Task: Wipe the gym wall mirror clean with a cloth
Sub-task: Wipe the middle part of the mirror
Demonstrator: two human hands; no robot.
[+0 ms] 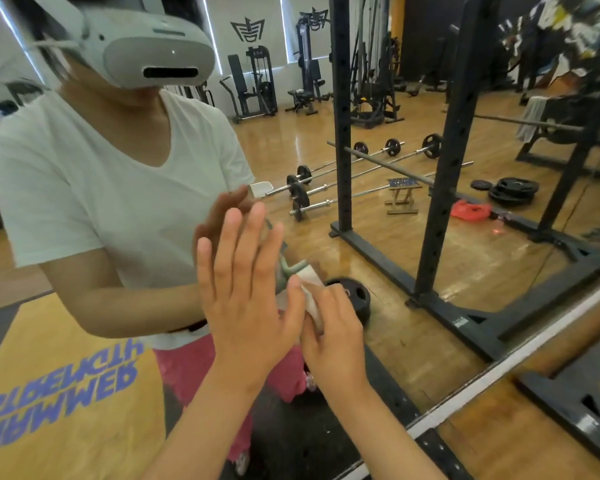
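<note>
My left hand (246,289) is up in front of the mirror (395,244) with all its fingers straight and spread, holding nothing. Its reflection meets it at the fingertips, though I cannot tell whether the palm lies flat on the glass. My right hand (333,327) sits just beside it, lower and to the right, with fingers and thumb curled round a bunched white cloth (310,301). It presses the cloth to the glass in the lower part of the mirror, above the white frame (499,363) that runs along its bottom edge. The cloth shows only between my thumb and knuckles; the rest is hidden under the hand. In the reflection I stand on the left in a white T-shirt (94,174) and pink trousers (187,368), wearing a pale headset (153,53). Reflected beyond my hands are a black weight plate (355,294) on the wooden floor, the black uprights of a rack (451,168), several barbells (361,174) lying side by side, and a yellow mat (66,375) with blue mirrored lettering at the lower left corner.
</note>
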